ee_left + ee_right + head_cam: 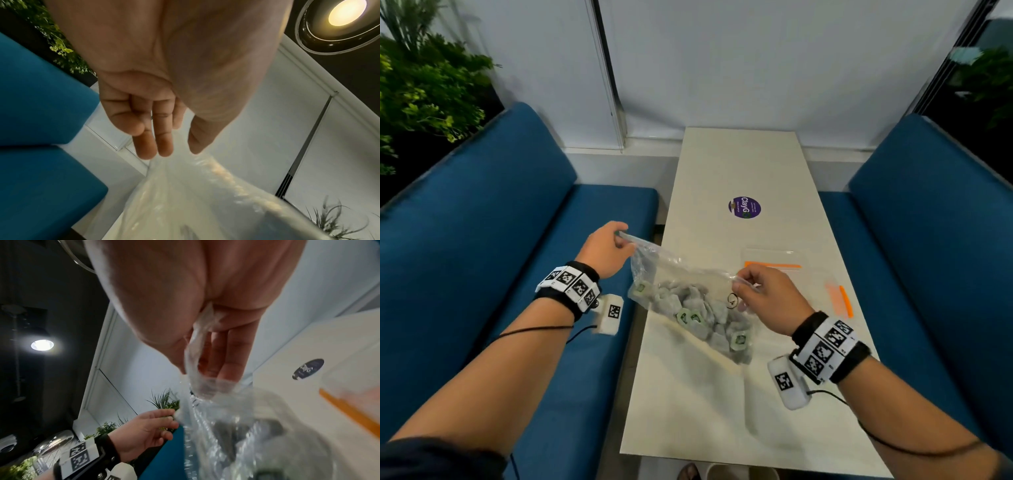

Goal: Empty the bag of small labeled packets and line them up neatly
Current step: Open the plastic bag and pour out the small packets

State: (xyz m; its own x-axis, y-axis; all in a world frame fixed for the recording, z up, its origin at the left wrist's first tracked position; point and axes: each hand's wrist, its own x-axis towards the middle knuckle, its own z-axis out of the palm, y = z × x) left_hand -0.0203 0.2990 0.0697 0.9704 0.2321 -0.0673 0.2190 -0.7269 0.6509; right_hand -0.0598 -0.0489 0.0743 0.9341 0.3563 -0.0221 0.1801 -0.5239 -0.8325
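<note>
Packets (698, 313), grey with green labels, sit heaped inside the clear bag (674, 274), held up over the near half of the white table (739, 164). Left hand (604, 251) pinches the bag's far-left top corner, beyond the table's left edge. Right hand (768, 296) grips the opposite corner, fingers curled round the plastic.

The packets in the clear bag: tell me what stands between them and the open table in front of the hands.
Only the clear bag itself: the packets sit inside it while the left hand and right hand pinch its top edge. The near table looks bare; two empty orange-strip bags lie to the far right.
</note>
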